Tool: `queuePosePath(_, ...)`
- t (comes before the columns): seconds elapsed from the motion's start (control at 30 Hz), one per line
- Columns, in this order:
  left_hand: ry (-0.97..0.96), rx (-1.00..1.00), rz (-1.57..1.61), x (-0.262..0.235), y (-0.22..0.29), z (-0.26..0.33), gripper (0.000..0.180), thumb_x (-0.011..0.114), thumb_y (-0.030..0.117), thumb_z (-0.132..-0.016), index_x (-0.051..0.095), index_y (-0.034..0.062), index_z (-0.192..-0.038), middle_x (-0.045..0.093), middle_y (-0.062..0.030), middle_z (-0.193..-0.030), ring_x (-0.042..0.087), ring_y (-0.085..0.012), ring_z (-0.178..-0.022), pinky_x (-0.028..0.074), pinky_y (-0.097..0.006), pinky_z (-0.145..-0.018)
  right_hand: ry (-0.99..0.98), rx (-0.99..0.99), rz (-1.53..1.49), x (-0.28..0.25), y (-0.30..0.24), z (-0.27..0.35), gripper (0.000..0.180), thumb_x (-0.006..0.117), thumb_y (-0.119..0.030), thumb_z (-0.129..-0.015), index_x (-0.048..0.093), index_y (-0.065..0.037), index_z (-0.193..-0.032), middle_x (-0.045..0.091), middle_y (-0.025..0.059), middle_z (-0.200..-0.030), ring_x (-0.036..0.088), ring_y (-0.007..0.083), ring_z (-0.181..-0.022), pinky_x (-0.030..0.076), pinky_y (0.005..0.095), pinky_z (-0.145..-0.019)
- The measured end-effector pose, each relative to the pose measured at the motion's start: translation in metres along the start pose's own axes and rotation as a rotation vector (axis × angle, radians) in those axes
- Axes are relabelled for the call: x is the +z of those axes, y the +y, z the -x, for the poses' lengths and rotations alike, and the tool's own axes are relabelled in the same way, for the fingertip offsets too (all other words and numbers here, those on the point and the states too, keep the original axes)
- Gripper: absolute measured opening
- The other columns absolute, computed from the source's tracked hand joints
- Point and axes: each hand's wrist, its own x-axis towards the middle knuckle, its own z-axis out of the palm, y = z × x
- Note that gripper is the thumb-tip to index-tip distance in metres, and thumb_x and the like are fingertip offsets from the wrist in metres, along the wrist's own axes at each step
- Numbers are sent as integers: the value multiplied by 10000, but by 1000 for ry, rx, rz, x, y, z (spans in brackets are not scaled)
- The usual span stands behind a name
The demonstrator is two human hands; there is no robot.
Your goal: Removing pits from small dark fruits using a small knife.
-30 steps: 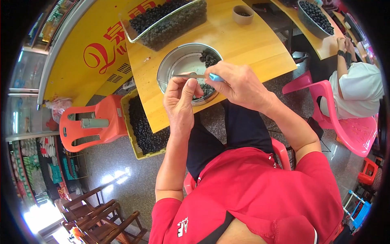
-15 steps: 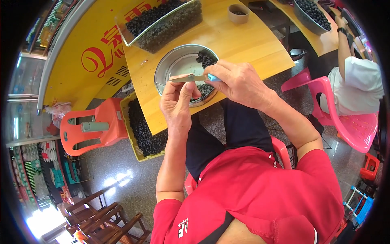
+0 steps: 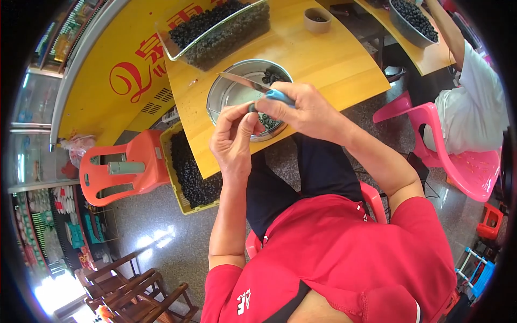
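Yellow crate (image 3: 177,177) on the floor: full of dark shells. Your left hand (image 3: 232,141): fingers pinched on one small dark shell (image 3: 252,108) above the worktop (image 3: 323,59) edge. Steel bowl (image 3: 237,94): a few dark pieces. Your right hand (image 3: 301,110): fingers closed on a blue-handled knife (image 3: 253,86). Clear tray (image 3: 226,29): heaped shells.

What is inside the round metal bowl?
The metal bowl holds a few small dark round things on its far side. The right hand and left hand cover its near part.
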Motion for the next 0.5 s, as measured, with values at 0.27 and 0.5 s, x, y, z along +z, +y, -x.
queuePosePath(0.27, -9, -22, -44, 3, 1, 4, 179, 630, 59, -897, 619, -38, -1047, 580, -37, -856, 568, -99, -702, 456, -222, -656, -27, 73, -334, 11, 10, -3, 301, 603, -318, -936, 600, -27, -857, 541, -29, -728, 492, 36, -708, 413, 210, -610)
queuePosePath(0.5, -76, -75, 33, 0, 2, 3, 168, 613, 6, -897, 589, -40, -1057, 564, -42, -952, 593, -101, -789, 498, -225, -701, -92, 219, -470, 6, -3, 0, 226, 586, -274, -936, 615, -54, -891, 553, -31, -737, 480, 24, -644, 364, 194, -532)
